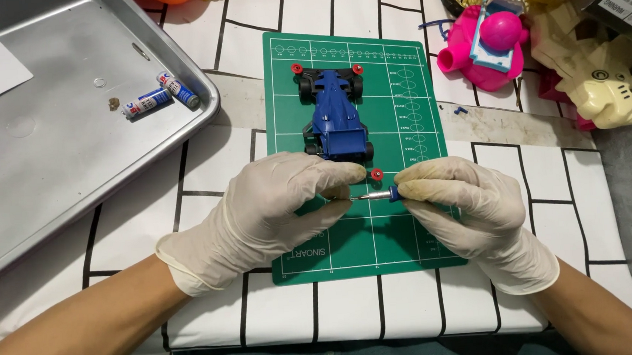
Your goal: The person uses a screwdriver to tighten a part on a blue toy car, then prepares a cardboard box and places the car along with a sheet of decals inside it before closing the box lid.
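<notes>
On the steel tray lie two blue-and-white labelled batteries. The gloved left hand pinches the tip of a small screwdriver; the right hand grips its blue handle, just below the blue toy car on the green mat.

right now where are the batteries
In the head view, the two batteries lie at upper left in the metal tray, near its right rim, left of the green mat and blue toy car.

Both hands gloved, forearms bare. Left hand curled, fingertips pinched. Right hand pinching, palm down; fingertips nearly meeting.
</notes>
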